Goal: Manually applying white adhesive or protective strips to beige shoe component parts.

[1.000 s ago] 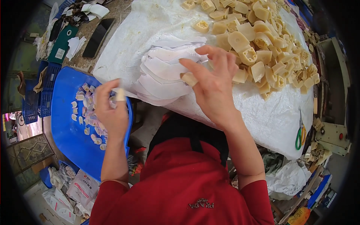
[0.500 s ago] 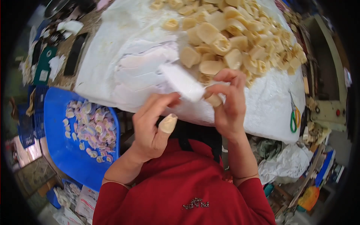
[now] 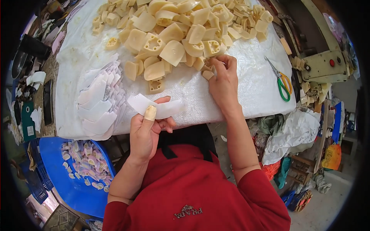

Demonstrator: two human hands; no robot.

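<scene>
1. The left hand (image 3: 148, 133) pinches a thin white sheet piece (image 3: 156, 107) whose long axis runs left to right, near the counter (image 3: 246, 96) edge.
2. The right hand (image 3: 223, 82), farther and to the right, closes its fingertips on a small cream block (image 3: 208, 74) at the near edge of the pile of cream blocks (image 3: 177, 30).
3. A stack of white sheets (image 3: 98, 104) lies left; green-and-yellow scissors (image 3: 282, 81) lie right.
4. A blue tray (image 3: 58, 169) sits near left, below the counter.
</scene>
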